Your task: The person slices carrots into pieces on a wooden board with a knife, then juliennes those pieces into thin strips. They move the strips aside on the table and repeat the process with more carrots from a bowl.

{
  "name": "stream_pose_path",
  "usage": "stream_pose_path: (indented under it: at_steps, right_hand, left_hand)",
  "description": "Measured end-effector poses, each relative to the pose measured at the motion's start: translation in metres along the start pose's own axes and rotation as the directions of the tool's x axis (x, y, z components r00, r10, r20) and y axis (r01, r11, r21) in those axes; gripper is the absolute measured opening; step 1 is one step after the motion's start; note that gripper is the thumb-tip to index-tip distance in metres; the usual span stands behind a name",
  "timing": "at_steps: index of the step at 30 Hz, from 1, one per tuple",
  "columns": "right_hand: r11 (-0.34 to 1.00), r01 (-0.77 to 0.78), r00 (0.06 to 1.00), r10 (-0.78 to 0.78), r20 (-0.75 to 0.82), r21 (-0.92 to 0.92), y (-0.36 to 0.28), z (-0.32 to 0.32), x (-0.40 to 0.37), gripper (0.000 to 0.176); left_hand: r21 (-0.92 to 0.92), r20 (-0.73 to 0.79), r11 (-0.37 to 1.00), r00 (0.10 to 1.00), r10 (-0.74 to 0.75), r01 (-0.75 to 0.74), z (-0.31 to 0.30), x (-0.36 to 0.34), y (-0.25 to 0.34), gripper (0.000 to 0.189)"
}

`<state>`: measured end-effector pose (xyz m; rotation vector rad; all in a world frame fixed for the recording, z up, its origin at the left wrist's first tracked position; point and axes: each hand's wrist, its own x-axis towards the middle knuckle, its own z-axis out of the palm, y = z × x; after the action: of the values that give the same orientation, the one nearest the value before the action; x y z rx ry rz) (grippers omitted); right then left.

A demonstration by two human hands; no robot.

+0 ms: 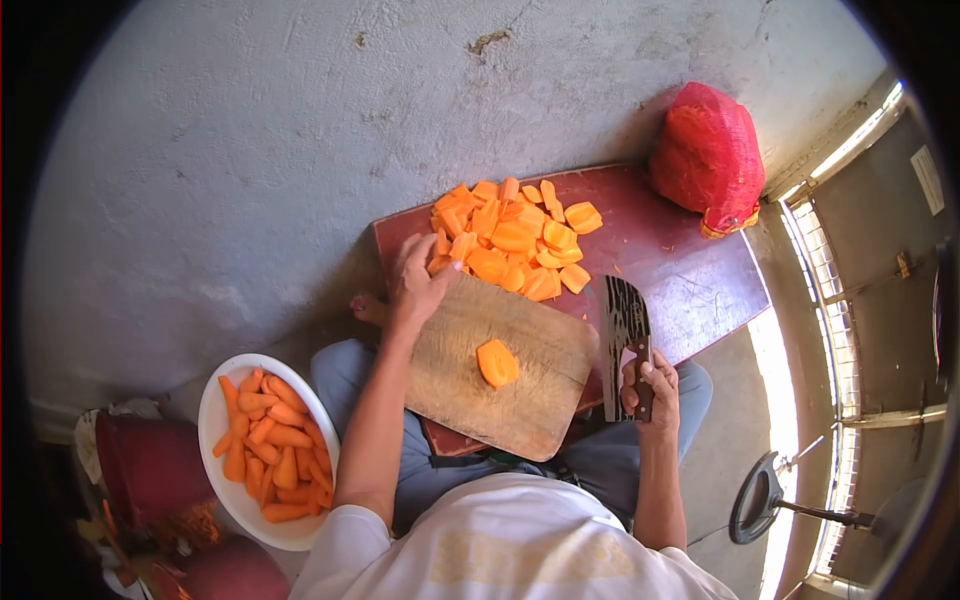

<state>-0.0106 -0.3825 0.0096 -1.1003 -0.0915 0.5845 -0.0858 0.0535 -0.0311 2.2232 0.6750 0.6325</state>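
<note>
I'm watching someone in a white shirt (500,545) and grey trousers (650,455), seated with a wooden cutting board (540,415) between their knees. The board lies on a low red table (680,290), and everything else sits around it. Near the middle of the board is one carrot chunk (497,363), untouched by either hand. Just beyond the board's far edge, peeled carrot pieces (512,237) lie heaped on the table. The left hand (418,278) is at the board's far left corner, fingers bent and a little apart, at the edge of that heap; I can't tell whether they pinch a piece. Just beside the board's right edge, the right hand (652,385) is wrapped around the dark handle of a cleaver (628,310), its blade pointing away from the person. Left of the board, a white basin (209,420) holds whole peeled carrots (285,437). Well beyond the board, to the right, a red mesh sack (710,155) rests on the table against the wall (300,180).
</note>
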Motion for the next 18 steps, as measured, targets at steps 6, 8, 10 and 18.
stream_pose_path:
  at_steps: [6, 8, 10, 18]
  right_hand:
    - [0.992, 0.024, 0.997, -0.014, -0.081, 0.127, 0.016, -0.038, -0.001, 0.051]
    - [0.988, 0.019, 0.977, 0.014, -0.211, 0.151, 0.025, -0.048, 0.002, 0.048]
    - [0.976, 0.008, 0.955, 0.057, -0.29, 0.218, 0.027, -0.05, 0.006, 0.043]
    - [0.999, -0.044, 0.933, 0.049, -0.357, 0.021, 0.03, -0.054, 0.011, 0.029]
  left_hand:
    - [-0.242, -0.113, 0.914, 0.926, -0.361, 0.326, -0.024, 0.033, -0.074, 0.076]
    - [-0.467, -0.033, 0.7, 0.78, -0.625, 0.541, -0.031, 0.042, -0.083, 0.062]
    - [-0.602, 0.169, 0.556, 0.772, -0.613, 0.573, -0.048, 0.048, -0.083, 0.051]
    - [-0.825, 0.338, 0.19, 0.735, -0.587, 0.531, -0.034, 0.066, -0.097, 0.036]
